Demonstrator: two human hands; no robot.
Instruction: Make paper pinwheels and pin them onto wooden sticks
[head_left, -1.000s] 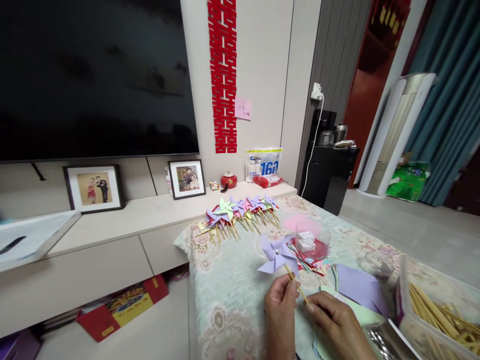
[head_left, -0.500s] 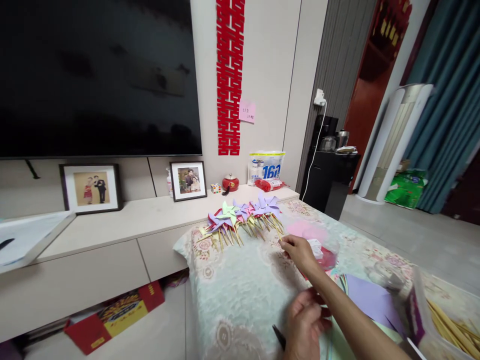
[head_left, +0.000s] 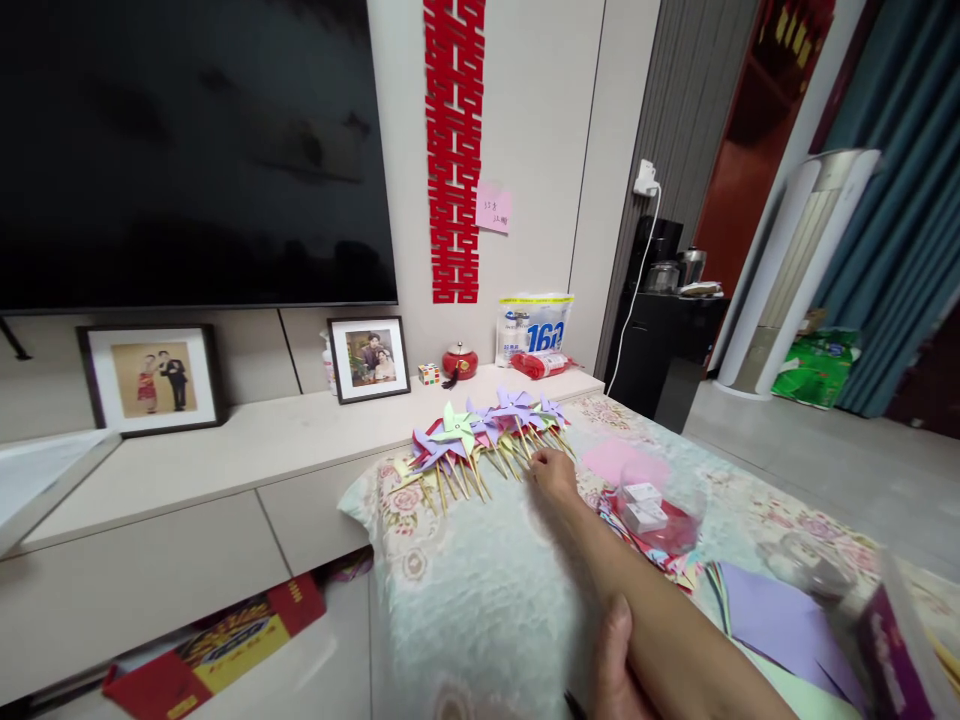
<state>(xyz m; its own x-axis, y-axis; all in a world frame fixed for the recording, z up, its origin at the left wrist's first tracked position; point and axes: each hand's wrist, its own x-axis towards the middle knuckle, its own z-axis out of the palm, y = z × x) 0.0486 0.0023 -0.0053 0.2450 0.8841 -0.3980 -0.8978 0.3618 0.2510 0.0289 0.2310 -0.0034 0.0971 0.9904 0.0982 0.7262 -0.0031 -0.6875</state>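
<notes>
Right hand stretches out to the row of paper pinwheels at twelve o'clock on the cloth-covered counter; its fingers touch the sticks, grip unclear. Left hand, at six o'clock, rests loosely on the right forearm.

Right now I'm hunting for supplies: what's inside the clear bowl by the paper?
Inside the clear bowl lie two small white boxes on something red; what that red layer covers can't be seen.

Pinwheels: purple, pale green and pink, on tan sticks.
Tablecloth: pale mint with pink flowers.
Paper sheets, at 4 o'clock: lilac.
Wall hanging, at 12 o'clock: red.
</notes>
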